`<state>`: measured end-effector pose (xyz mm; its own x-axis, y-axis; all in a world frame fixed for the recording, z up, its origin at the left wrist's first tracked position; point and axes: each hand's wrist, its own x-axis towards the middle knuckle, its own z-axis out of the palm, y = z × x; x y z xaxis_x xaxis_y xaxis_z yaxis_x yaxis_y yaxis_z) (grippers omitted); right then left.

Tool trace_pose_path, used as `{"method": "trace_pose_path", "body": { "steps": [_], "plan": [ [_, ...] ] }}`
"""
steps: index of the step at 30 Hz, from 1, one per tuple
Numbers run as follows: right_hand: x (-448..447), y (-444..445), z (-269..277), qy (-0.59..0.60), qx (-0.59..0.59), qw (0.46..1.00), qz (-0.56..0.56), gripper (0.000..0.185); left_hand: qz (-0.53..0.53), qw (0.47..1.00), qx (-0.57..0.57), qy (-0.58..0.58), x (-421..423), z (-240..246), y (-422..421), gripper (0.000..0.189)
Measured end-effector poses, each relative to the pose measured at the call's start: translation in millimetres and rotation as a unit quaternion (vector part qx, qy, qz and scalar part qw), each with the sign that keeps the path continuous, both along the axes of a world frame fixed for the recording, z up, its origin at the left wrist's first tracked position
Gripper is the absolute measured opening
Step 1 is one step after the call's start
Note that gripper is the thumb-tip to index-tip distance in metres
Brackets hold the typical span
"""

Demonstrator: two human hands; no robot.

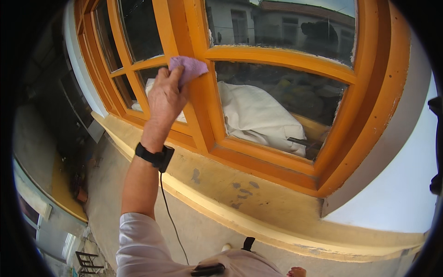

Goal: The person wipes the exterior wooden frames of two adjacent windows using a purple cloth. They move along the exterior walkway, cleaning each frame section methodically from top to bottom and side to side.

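Observation:
My left hand [168,91] holds a pinkish-purple cloth [188,69] against the upright of an orange-painted window frame [201,114]. Part of the cloth lies bunched under the fingers. A black strap with a small box [155,155] sits on that wrist, and a cable hangs from it. Low in the picture, beside my shirt, only part of my right hand [296,271] shows, with its fingers curled; whether it holds anything cannot be told. White fabric [259,110] lies behind the lower glass pane [322,90].
Below the frame runs a yellow window ledge [277,207] with worn patches. A white wall [391,200] borders the window at the right. A dark chair [89,262] stands on the ground at the lower left.

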<state>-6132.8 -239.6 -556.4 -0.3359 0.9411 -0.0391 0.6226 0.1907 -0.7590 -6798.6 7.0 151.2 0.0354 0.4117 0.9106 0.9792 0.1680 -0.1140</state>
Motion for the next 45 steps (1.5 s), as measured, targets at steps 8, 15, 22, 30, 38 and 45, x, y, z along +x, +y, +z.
{"method": "trace_pose_path", "body": {
  "steps": [8,15,22,30,38,45],
  "plan": [
    [-23.2,1.4,12.1,0.086,-0.114,0.989,-0.04,0.013,-0.058,0.976,-0.154,-0.141,-3.5,-175.2,-17.4,0.041],
    [-25.6,2.9,22.9,0.102,-0.124,0.987,-0.017,0.01,-0.093,0.949,-0.265,-0.144,0.0,-192.3,-33.9,0.04],
    [-51.9,8.3,51.0,0.205,-0.439,0.803,-0.347,0.022,-0.044,0.996,-0.015,-0.073,34.0,-102.2,8.7,0.035],
    [-61.9,-0.9,92.4,0.246,-0.446,0.773,-0.379,0.022,0.055,0.978,-0.187,-0.078,39.6,-169.7,44.0,0.027],
    [-52.0,-3.4,89.5,0.183,-0.467,0.77,-0.395,0.024,0.101,0.944,-0.297,-0.103,41.5,-219.3,46.6,0.023],
    [-53.5,18.1,100.2,0.234,-0.418,0.791,-0.38,0.023,0.1,0.861,-0.492,-0.083,45.6,-192.3,58.4,0.031]
  ]
}}
